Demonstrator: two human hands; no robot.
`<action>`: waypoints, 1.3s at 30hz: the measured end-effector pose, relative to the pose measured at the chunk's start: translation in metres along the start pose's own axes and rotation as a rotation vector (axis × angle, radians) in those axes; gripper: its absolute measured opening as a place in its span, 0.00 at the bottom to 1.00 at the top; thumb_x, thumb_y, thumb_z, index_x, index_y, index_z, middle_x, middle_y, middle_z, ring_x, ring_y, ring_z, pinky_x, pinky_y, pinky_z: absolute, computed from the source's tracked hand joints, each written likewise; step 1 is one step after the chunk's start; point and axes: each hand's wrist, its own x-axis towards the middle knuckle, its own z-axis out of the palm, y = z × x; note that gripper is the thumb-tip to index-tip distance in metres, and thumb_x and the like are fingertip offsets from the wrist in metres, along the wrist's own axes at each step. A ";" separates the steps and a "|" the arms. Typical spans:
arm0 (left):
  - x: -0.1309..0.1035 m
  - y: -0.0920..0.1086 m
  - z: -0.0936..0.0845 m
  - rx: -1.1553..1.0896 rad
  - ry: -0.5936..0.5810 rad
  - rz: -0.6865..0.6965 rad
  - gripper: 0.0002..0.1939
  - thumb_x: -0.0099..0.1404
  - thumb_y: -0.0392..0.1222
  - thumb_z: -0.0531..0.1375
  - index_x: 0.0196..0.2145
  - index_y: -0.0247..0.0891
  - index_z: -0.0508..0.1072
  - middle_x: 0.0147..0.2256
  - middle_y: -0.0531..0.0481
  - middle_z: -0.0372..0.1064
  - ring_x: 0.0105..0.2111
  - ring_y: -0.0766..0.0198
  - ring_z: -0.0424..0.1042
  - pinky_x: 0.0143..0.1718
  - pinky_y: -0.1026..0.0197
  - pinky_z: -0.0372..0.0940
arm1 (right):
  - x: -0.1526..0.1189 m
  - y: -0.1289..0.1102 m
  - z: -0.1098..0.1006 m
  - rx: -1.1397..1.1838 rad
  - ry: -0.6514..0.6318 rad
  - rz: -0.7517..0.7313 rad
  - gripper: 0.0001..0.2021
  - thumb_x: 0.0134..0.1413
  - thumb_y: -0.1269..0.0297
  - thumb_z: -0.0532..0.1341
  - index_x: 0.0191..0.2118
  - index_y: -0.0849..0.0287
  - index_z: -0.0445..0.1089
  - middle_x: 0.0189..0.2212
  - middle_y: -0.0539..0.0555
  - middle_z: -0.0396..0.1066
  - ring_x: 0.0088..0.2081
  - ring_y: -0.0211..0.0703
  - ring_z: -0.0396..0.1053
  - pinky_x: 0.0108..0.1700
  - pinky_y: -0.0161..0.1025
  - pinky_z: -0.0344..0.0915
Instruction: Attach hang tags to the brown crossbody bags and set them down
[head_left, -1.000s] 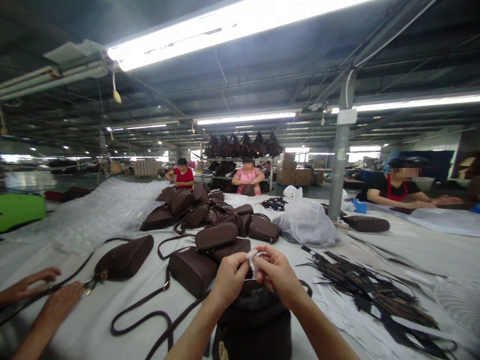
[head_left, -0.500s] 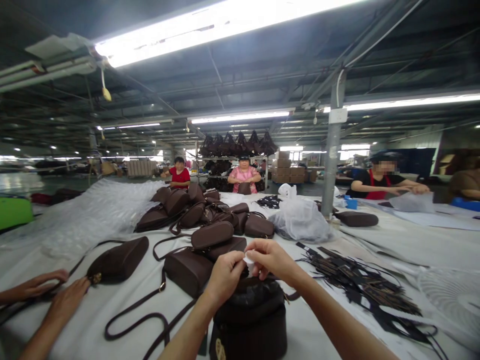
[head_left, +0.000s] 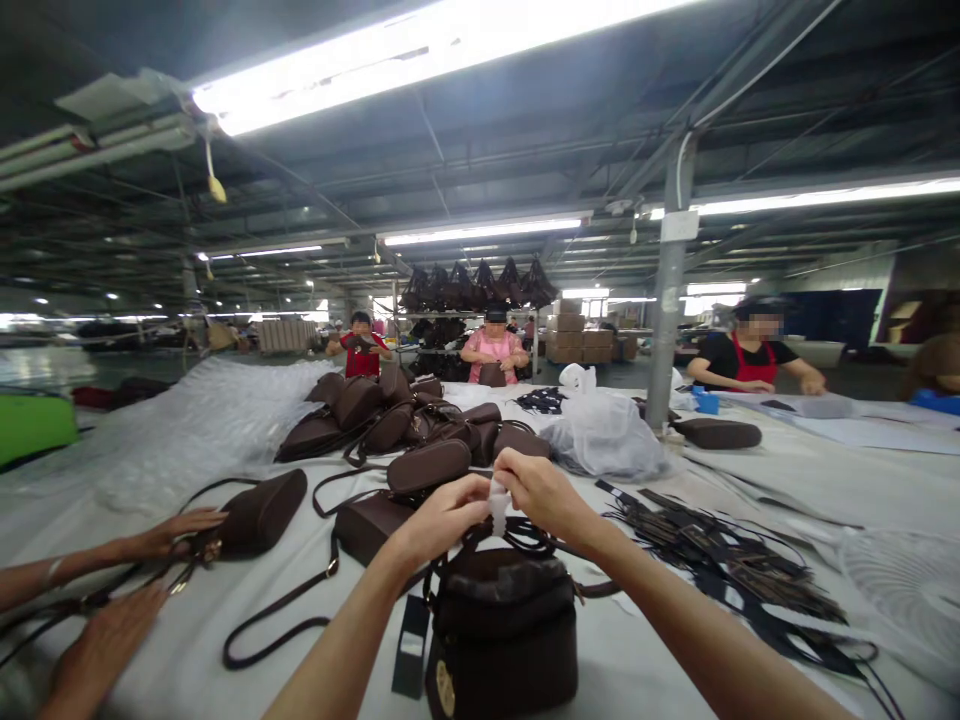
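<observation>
Both hands meet over a dark brown bag [head_left: 506, 635] that stands upright with its top open. Between them is a small strip of white material [head_left: 498, 505]. My left hand [head_left: 454, 505] pinches it from the left, and my right hand [head_left: 534, 492] grips its upper end. Thin dark cords [head_left: 525, 537] lie in a loop just below my fingers. Clear plastic shows at the bag's opening. A black tag [head_left: 410, 648] hangs at the bag's left side, and a round gold emblem is on its front.
Brown bags [head_left: 427, 466] are heaped ahead. A co-worker's hands [head_left: 176, 535] handle another bag [head_left: 266, 512] at left. Black tags with cords [head_left: 735, 560] and a white fan [head_left: 904, 575] lie right. A plastic bag [head_left: 607, 435] sits beside a grey post [head_left: 670, 300].
My hands have risen slightly, and the white strip between them now hangs longer. The bag and its tag show more. At left, the co-worker's hand has moved onto the other bag.
</observation>
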 end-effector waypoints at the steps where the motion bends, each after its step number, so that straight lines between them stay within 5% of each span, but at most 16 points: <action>1: 0.001 0.005 0.000 -0.008 0.046 0.002 0.12 0.61 0.42 0.56 0.41 0.35 0.71 0.37 0.51 0.69 0.38 0.62 0.66 0.40 0.64 0.60 | 0.001 -0.001 -0.002 0.000 -0.004 -0.010 0.07 0.60 0.70 0.53 0.33 0.57 0.67 0.25 0.49 0.70 0.27 0.38 0.65 0.30 0.33 0.51; 5: 0.008 0.006 0.009 0.031 0.191 -0.011 0.17 0.63 0.52 0.54 0.32 0.34 0.71 0.28 0.53 0.65 0.31 0.64 0.62 0.34 0.64 0.58 | 0.005 -0.011 -0.009 0.013 0.003 -0.059 0.06 0.59 0.70 0.54 0.33 0.56 0.67 0.29 0.51 0.72 0.32 0.41 0.67 0.32 0.35 0.52; 12: 0.010 -0.018 0.027 -0.105 -0.069 -0.160 0.20 0.59 0.56 0.55 0.27 0.33 0.69 0.24 0.52 0.64 0.25 0.66 0.62 0.29 0.63 0.57 | 0.016 -0.011 -0.005 0.214 0.068 -0.011 0.06 0.58 0.70 0.51 0.31 0.57 0.61 0.28 0.54 0.70 0.33 0.43 0.68 0.36 0.37 0.57; 17: 0.013 -0.001 0.009 -0.091 -0.111 -0.160 0.17 0.59 0.53 0.57 0.28 0.34 0.69 0.27 0.52 0.65 0.28 0.65 0.64 0.32 0.63 0.58 | 0.022 -0.006 -0.008 0.517 -0.085 0.085 0.08 0.61 0.64 0.46 0.31 0.55 0.56 0.20 0.48 0.67 0.16 0.35 0.62 0.20 0.31 0.55; 21: 0.013 0.011 0.005 0.071 -0.208 -0.126 0.15 0.63 0.48 0.54 0.26 0.35 0.69 0.26 0.54 0.63 0.28 0.66 0.61 0.33 0.64 0.57 | 0.026 -0.016 -0.015 0.717 -0.186 0.091 0.04 0.54 0.61 0.51 0.32 0.55 0.56 0.18 0.44 0.66 0.13 0.30 0.57 0.13 0.26 0.48; 25: 0.007 0.008 0.014 0.184 -0.228 -0.086 0.14 0.66 0.46 0.49 0.26 0.37 0.64 0.25 0.55 0.60 0.27 0.67 0.58 0.31 0.64 0.55 | 0.024 -0.022 -0.008 0.998 -0.101 0.112 0.09 0.47 0.60 0.56 0.34 0.54 0.56 0.15 0.37 0.60 0.10 0.26 0.45 0.11 0.25 0.42; 28: 0.006 0.004 0.010 0.249 -0.285 -0.121 0.12 0.64 0.45 0.51 0.26 0.37 0.63 0.24 0.56 0.59 0.25 0.67 0.57 0.28 0.64 0.54 | 0.019 -0.016 0.001 1.073 -0.010 0.162 0.12 0.47 0.56 0.57 0.36 0.54 0.57 0.16 0.38 0.61 0.11 0.27 0.48 0.12 0.25 0.46; 31: 0.009 0.004 -0.004 0.242 -0.329 -0.158 0.14 0.64 0.46 0.52 0.24 0.37 0.63 0.23 0.56 0.58 0.24 0.68 0.56 0.27 0.64 0.53 | 0.011 -0.008 0.001 0.864 0.035 0.112 0.19 0.51 0.53 0.56 0.46 0.55 0.57 0.28 0.47 0.70 0.20 0.35 0.66 0.19 0.31 0.61; 34: 0.015 0.007 -0.018 0.160 -0.362 -0.120 0.16 0.64 0.49 0.52 0.23 0.37 0.63 0.23 0.56 0.58 0.25 0.68 0.57 0.29 0.64 0.55 | -0.003 -0.007 -0.007 0.339 0.125 -0.041 0.26 0.51 0.51 0.60 0.54 0.57 0.56 0.48 0.61 0.68 0.38 0.47 0.72 0.34 0.40 0.67; 37: 0.022 0.009 -0.027 0.156 -0.422 -0.084 0.16 0.64 0.47 0.52 0.23 0.36 0.64 0.22 0.56 0.58 0.25 0.68 0.57 0.29 0.65 0.55 | -0.019 -0.012 -0.008 -0.268 0.051 -0.175 0.19 0.50 0.49 0.63 0.40 0.60 0.66 0.39 0.62 0.72 0.40 0.55 0.71 0.39 0.44 0.62; 39: 0.024 0.010 -0.029 0.234 -0.458 -0.117 0.15 0.64 0.45 0.53 0.22 0.36 0.65 0.22 0.56 0.59 0.24 0.68 0.58 0.28 0.64 0.55 | -0.024 -0.014 -0.003 -0.478 -0.081 -0.206 0.13 0.53 0.54 0.61 0.33 0.60 0.67 0.31 0.59 0.73 0.36 0.53 0.71 0.36 0.42 0.58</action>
